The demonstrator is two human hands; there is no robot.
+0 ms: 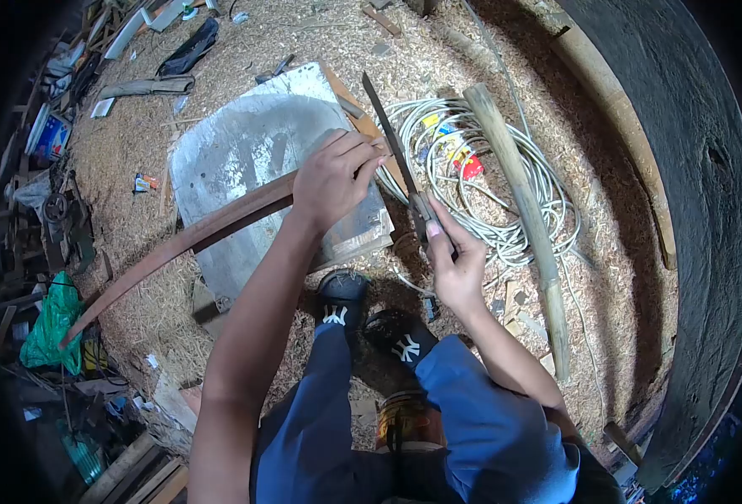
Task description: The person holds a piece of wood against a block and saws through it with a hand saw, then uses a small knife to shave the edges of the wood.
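Note:
My left hand (334,178) is closed over the end of a long, slightly curved reddish-brown wooden strip (182,242), which runs down to the left. Beneath that end lies a pale, worn metal-looking board (257,139). My right hand (459,262) grips the handle of a long-bladed hand tool (394,134); its dark, narrow blade points up and away from me. The blade passes close beside the strip's end and my left fingers. Whether it touches the wood, and whether its edge has teeth, I cannot make out.
A coil of pale cable (518,239) lies right of the board, with a round wooden pole (522,193) across it. A large dark timber (682,168) curves along the right. Wood shavings cover the ground. A green plastic bag (56,315) and scrap lie left. My shoes (343,294) are near the board.

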